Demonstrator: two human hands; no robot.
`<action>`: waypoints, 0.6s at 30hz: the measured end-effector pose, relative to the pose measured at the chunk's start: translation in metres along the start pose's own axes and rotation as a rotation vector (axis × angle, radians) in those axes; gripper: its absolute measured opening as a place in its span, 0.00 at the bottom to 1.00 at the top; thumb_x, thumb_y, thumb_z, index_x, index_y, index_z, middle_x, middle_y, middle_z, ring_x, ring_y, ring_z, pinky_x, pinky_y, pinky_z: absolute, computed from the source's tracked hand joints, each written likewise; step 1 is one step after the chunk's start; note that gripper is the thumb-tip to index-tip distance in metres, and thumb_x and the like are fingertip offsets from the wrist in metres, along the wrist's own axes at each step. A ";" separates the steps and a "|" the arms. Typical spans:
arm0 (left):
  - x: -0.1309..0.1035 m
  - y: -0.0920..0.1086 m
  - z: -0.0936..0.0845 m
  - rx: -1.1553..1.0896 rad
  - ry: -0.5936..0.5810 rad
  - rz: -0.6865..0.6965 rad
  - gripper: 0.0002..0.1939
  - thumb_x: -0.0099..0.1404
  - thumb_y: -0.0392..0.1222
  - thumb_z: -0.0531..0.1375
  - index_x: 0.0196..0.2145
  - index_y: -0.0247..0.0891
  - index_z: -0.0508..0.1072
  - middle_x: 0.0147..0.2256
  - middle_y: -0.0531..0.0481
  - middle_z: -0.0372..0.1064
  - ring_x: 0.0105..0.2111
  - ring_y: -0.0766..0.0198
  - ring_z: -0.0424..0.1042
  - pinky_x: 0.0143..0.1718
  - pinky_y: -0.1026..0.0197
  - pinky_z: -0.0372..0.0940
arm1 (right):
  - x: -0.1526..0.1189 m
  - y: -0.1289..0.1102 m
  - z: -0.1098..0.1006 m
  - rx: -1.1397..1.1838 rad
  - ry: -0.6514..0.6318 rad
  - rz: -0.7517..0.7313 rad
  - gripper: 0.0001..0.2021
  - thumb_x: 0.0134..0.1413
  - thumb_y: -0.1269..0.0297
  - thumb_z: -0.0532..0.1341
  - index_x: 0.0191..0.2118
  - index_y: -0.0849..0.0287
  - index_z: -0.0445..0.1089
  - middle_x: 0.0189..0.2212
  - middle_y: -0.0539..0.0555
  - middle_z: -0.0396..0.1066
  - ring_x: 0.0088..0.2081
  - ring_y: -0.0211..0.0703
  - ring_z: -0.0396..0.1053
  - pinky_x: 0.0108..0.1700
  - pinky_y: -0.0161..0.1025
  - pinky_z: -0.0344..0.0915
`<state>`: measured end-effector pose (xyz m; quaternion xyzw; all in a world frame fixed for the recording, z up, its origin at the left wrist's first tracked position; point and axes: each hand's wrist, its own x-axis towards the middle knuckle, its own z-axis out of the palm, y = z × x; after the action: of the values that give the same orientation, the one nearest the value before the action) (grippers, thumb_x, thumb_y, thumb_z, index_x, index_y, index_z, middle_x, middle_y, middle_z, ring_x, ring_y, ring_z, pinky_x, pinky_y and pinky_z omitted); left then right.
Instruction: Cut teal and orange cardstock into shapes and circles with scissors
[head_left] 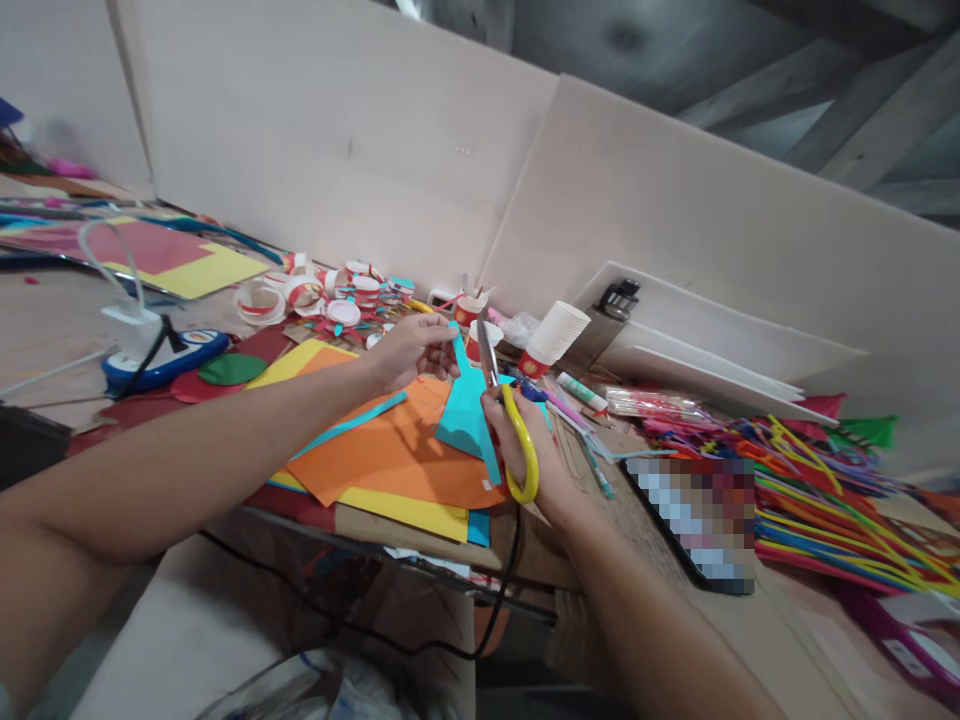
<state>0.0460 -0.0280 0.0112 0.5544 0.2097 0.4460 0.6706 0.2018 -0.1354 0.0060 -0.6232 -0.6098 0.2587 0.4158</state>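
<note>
My left hand pinches the upper end of a narrow blue paper strip. In my right hand are scissors with yellow handles, their blades pointing up and away. The strip's lower end hangs near the right hand, which partly hides it. Below the hands, a wider piece of blue paper lies over orange sheets. Another blue strip rests across the orange paper to the left. Yellow paper shows under the orange.
Stacked paper cups stand behind the hands, with small cup crafts to their left. A blue power strip lies at left. On the right are a phone and colorful pipe cleaners. A black cable hangs over the front edge.
</note>
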 end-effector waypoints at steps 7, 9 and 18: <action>0.003 -0.003 -0.005 -0.055 0.004 0.006 0.09 0.57 0.39 0.62 0.28 0.35 0.63 0.22 0.52 0.68 0.21 0.66 0.72 0.20 0.68 0.62 | 0.002 -0.005 -0.003 0.241 0.031 0.145 0.11 0.52 0.53 0.55 0.31 0.55 0.58 0.16 0.41 0.53 0.14 0.32 0.51 0.14 0.31 0.49; 0.003 -0.004 -0.005 -0.053 -0.019 0.005 0.09 0.57 0.39 0.62 0.28 0.35 0.63 0.21 0.53 0.68 0.21 0.66 0.72 0.20 0.68 0.61 | 0.001 -0.001 -0.002 0.238 0.020 0.130 0.12 0.53 0.52 0.55 0.33 0.56 0.59 0.16 0.41 0.55 0.13 0.31 0.51 0.13 0.30 0.49; 0.005 -0.004 -0.006 -0.183 -0.054 -0.032 0.07 0.58 0.36 0.61 0.28 0.34 0.65 0.20 0.55 0.67 0.19 0.71 0.70 0.18 0.71 0.61 | 0.000 0.017 0.004 0.180 -0.064 0.001 0.15 0.52 0.48 0.57 0.31 0.55 0.59 0.15 0.43 0.59 0.14 0.32 0.56 0.15 0.30 0.53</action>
<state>0.0454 -0.0198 0.0065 0.4993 0.1588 0.4372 0.7309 0.2073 -0.1326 -0.0102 -0.5751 -0.5966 0.3324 0.4503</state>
